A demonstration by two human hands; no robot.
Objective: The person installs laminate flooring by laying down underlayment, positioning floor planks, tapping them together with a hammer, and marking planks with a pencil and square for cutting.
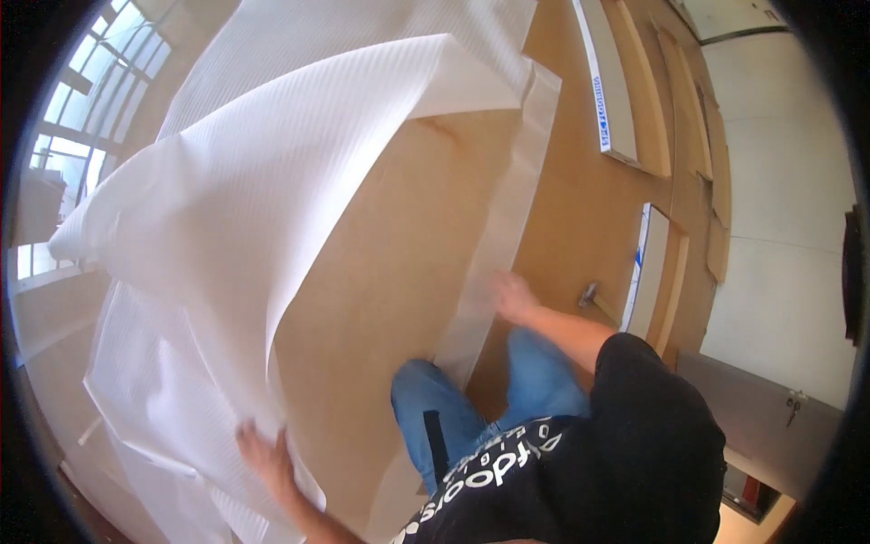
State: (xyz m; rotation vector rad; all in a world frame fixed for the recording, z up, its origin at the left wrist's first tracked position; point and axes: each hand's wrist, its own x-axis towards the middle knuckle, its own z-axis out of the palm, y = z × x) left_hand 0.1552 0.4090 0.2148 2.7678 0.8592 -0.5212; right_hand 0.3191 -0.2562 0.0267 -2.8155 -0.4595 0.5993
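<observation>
A large white ribbed foam underlayment sheet is folded back on itself, its loose edge arching over the tan floor. My left hand lies against the sheet at the lower left, thumb and fingers apart. Along the right of the exposed floor runs a translucent strip. Over that strip's right edge is my right hand; its fingers are blurred, so whether they pinch the strip does not show. I kneel with my jeans-clad knees at the strip's near end.
To the right, a hammer lies beside a flat white-and-blue box. Another long box lies farther off, with brown boards near it. A pale wall bounds the right side. Bright windows stand far left.
</observation>
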